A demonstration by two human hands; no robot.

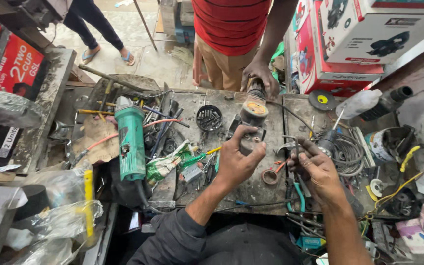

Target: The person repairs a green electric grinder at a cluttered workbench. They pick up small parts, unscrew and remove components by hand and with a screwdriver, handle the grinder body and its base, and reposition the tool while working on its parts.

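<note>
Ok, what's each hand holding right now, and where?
Left hand grips the grey power tool at its near end. Right hand pinches a thin metal piece; what it is cannot be told.

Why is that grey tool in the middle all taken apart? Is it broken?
It does look opened up: the grey grinder has no casing, the left hand grips it, another person's hand steadies its far end. I can't tell if it's broken.

green grinder (130,140), red striped shirt (229,22)
</note>
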